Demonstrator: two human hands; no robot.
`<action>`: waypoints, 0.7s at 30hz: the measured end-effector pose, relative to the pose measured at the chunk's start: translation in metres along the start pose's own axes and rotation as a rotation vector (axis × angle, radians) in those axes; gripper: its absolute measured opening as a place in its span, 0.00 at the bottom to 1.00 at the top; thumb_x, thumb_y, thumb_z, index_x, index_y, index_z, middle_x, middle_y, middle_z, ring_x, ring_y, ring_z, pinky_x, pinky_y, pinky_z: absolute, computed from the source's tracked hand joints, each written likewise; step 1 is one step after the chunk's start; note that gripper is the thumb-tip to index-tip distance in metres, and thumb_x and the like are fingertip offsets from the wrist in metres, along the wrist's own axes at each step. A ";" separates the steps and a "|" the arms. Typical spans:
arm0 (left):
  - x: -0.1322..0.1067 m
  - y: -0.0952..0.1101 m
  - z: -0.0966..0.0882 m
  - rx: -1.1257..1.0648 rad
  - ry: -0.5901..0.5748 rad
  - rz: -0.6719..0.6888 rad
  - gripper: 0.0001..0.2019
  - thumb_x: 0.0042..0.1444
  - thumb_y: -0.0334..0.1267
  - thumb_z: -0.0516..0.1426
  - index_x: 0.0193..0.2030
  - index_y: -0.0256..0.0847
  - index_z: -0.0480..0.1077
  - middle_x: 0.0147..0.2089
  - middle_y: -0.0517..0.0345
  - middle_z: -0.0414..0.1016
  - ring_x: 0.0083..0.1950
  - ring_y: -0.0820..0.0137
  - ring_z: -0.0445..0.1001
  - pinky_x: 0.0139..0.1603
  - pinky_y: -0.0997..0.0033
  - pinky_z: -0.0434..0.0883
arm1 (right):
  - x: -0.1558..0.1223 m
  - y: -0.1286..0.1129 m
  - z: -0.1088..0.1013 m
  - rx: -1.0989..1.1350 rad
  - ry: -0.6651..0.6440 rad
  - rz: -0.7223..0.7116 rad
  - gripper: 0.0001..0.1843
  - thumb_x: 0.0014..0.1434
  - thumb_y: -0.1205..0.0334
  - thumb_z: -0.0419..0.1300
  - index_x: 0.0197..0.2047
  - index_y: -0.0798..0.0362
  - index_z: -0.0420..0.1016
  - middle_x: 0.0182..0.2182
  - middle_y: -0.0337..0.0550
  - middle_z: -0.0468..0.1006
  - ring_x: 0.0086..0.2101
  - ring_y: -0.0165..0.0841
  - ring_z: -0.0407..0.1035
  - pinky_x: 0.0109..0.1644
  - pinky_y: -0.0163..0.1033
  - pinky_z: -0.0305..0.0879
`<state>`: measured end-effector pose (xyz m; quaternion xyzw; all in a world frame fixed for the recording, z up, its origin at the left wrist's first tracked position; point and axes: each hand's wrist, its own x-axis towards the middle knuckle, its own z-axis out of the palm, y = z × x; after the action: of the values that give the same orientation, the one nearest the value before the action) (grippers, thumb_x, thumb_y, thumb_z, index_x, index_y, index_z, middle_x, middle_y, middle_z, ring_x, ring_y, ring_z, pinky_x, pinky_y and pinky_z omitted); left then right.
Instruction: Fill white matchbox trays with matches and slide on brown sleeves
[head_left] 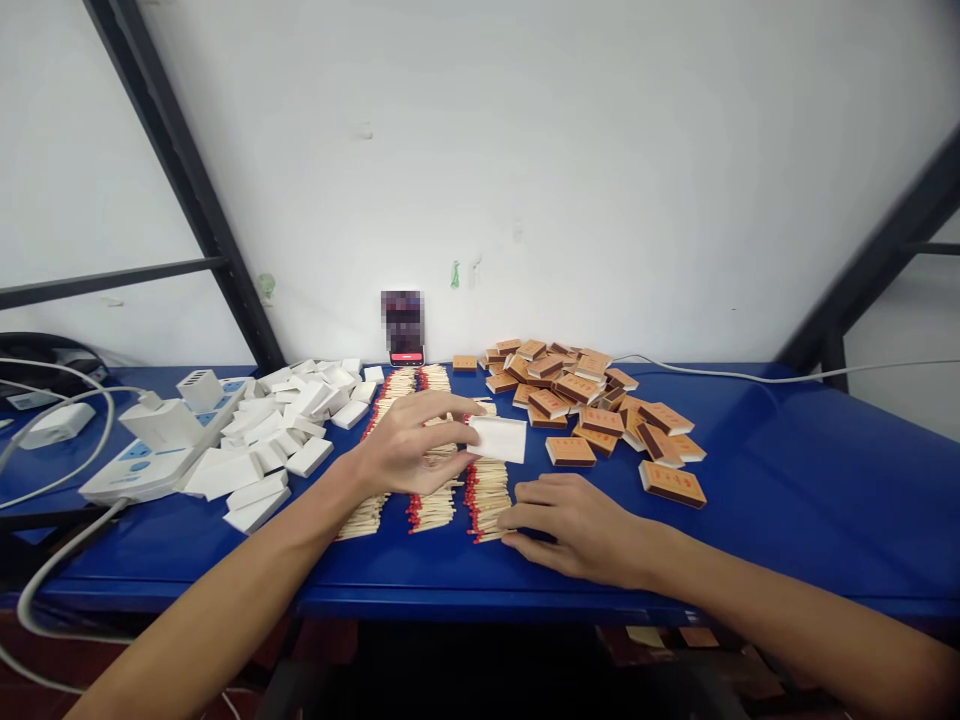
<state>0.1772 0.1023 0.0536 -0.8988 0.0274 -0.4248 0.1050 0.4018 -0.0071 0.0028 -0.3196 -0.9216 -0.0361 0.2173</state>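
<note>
My left hand [420, 440] pinches a white matchbox tray [501, 439] at its left end, over the rows of matches. The tray's shallow hollow faces me and looks empty. Beneath it lies the right-hand row of red-tipped matches [489, 500]. At that row's right edge is my right hand [574, 525], its fingers curved and slightly apart, the tips by the plain match ends. Another row of matches [433, 508] shows partly under my left hand, and a third row [364, 520] lies further left.
White trays [300, 405] are heaped at left, beside a power strip [150, 465] with chargers and cables. Orange-brown matchboxes [574, 385] form a pile at right. A phone [405, 325] leans on the wall behind the blue table [780, 500]. Black frame bars [187, 190] stand at both sides.
</note>
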 end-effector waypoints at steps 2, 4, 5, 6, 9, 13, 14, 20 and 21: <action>-0.001 0.001 0.002 0.013 0.003 0.028 0.05 0.55 0.30 0.59 0.38 0.41 0.71 0.46 0.49 0.78 0.41 0.68 0.79 0.38 0.68 0.77 | 0.001 0.001 0.001 0.012 0.007 0.009 0.11 0.69 0.62 0.53 0.38 0.53 0.76 0.27 0.37 0.73 0.26 0.28 0.65 0.32 0.35 0.55; -0.001 0.001 0.002 0.035 -0.005 0.045 0.06 0.55 0.28 0.59 0.39 0.40 0.71 0.47 0.48 0.78 0.41 0.67 0.79 0.38 0.67 0.77 | 0.003 0.001 0.001 0.036 0.016 0.019 0.10 0.68 0.61 0.54 0.39 0.53 0.76 0.27 0.38 0.73 0.26 0.29 0.65 0.32 0.35 0.55; -0.001 0.001 0.003 0.049 -0.010 0.046 0.06 0.55 0.28 0.59 0.40 0.40 0.71 0.48 0.47 0.78 0.42 0.67 0.79 0.39 0.67 0.77 | 0.003 0.001 0.001 0.049 0.013 0.026 0.10 0.67 0.61 0.55 0.39 0.53 0.76 0.27 0.38 0.74 0.27 0.29 0.65 0.32 0.35 0.55; -0.002 0.001 0.003 0.065 -0.015 0.042 0.06 0.56 0.27 0.59 0.40 0.40 0.71 0.49 0.46 0.78 0.42 0.67 0.79 0.39 0.66 0.77 | 0.004 0.001 0.001 0.060 0.004 0.033 0.09 0.67 0.61 0.55 0.39 0.53 0.77 0.27 0.38 0.74 0.27 0.29 0.65 0.31 0.35 0.55; -0.003 0.002 0.004 0.104 -0.028 0.006 0.05 0.59 0.29 0.58 0.41 0.39 0.71 0.48 0.44 0.77 0.42 0.66 0.79 0.39 0.65 0.77 | 0.005 0.001 0.000 0.071 -0.024 0.049 0.09 0.66 0.63 0.56 0.38 0.53 0.77 0.26 0.38 0.74 0.26 0.28 0.65 0.31 0.34 0.54; -0.001 0.006 0.006 0.099 -0.053 -0.043 0.02 0.61 0.33 0.58 0.41 0.39 0.71 0.46 0.46 0.78 0.43 0.65 0.79 0.40 0.65 0.77 | 0.005 0.001 0.000 0.070 -0.002 0.065 0.08 0.66 0.63 0.56 0.38 0.52 0.77 0.26 0.37 0.73 0.25 0.28 0.64 0.30 0.34 0.54; 0.000 0.008 0.006 0.089 -0.059 -0.052 0.02 0.61 0.34 0.58 0.40 0.39 0.71 0.46 0.47 0.78 0.44 0.65 0.79 0.40 0.66 0.77 | 0.004 0.002 0.000 0.072 0.002 0.069 0.08 0.66 0.63 0.56 0.37 0.52 0.77 0.26 0.37 0.73 0.25 0.28 0.65 0.30 0.35 0.54; 0.010 0.036 -0.001 -0.025 -0.075 -0.189 0.04 0.58 0.34 0.58 0.39 0.39 0.69 0.45 0.51 0.77 0.44 0.66 0.77 0.42 0.65 0.71 | 0.002 0.003 0.004 0.129 0.004 0.089 0.09 0.66 0.62 0.56 0.37 0.53 0.77 0.28 0.40 0.77 0.27 0.29 0.67 0.31 0.35 0.55; 0.010 0.044 -0.002 -0.073 -0.112 -0.230 0.05 0.56 0.33 0.58 0.39 0.40 0.68 0.45 0.52 0.77 0.42 0.67 0.77 0.43 0.64 0.69 | 0.001 0.003 0.004 0.144 0.005 0.098 0.09 0.65 0.63 0.56 0.38 0.53 0.77 0.29 0.40 0.77 0.27 0.30 0.68 0.32 0.35 0.55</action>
<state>0.1836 0.0577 0.0533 -0.9214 -0.0662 -0.3821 0.0243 0.4014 -0.0031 -0.0008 -0.3478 -0.9045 0.0400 0.2436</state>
